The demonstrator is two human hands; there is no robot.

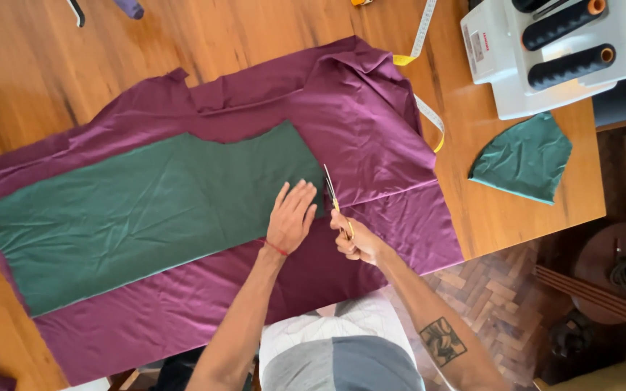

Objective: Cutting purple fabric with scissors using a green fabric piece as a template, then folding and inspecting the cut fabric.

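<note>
Wooden table (45,65), warm brown, seen from above; herringbone floor beyond its right edge.

Item — purple fabric (371,116), spread flat over most of the table and hanging over the near edge, its far right part folded back in a rumpled flap. On it lies a green fabric piece (139,210), long and flat, serving as a pattern.

Left hand (290,216) — fingers spread, palm pressed flat on the green piece's right end. Right hand (353,242) — closed through the handles of scissors (333,197), blades pointing toward the far edge, just beside that end.

Step, as judged: cutting the purple along the green's short right edge. Next move calls for steady pressure and blades kept close to that edge.

Room: bare wood toward the far left corner. Right side crowded — measuring tape (423,29), small green offcut (523,159), white sewing machine (545,51) at the far right corner.
</note>
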